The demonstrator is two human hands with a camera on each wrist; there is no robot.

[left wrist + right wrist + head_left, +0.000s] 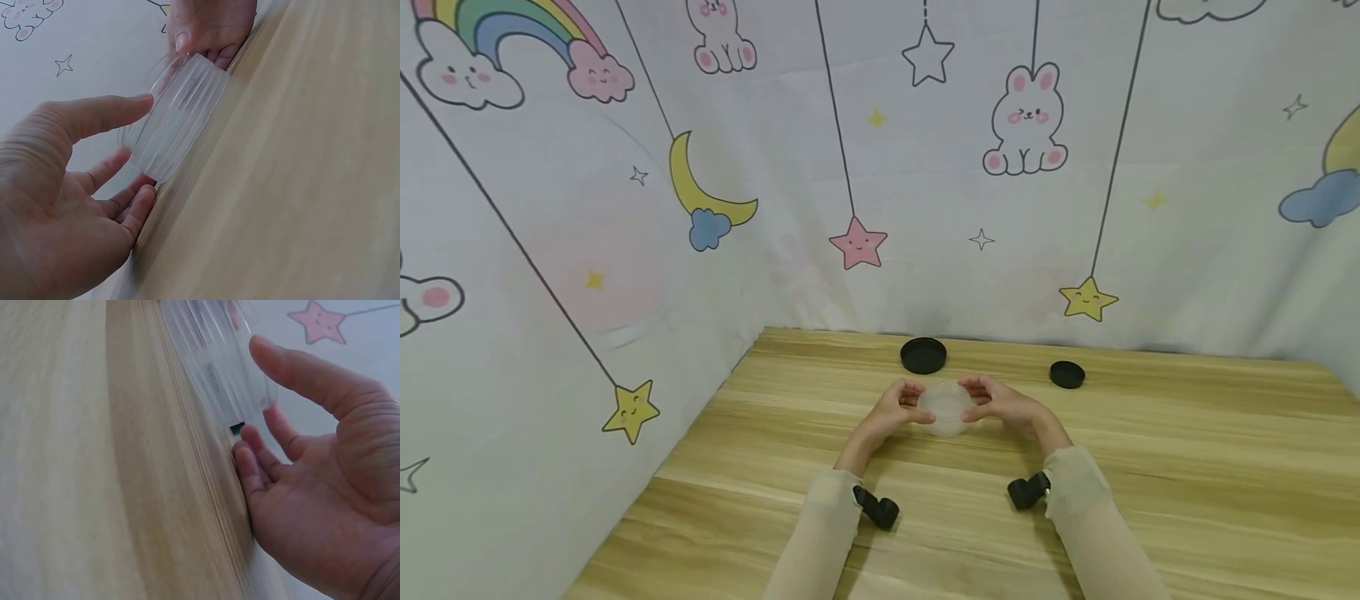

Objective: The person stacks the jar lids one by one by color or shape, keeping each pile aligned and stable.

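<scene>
- Clear round plastic container: between a person's 2 hands, near the back of the wood-grain table; whether its base touches the tabletop is hard to tell.
- Left hand: fingers and thumb curved round the container's left side, grasping it.
- Right hand: grasping the right side likewise.
- Behind: 2 round black pieces, the larger black piece left, the smaller black piece right.
</scene>
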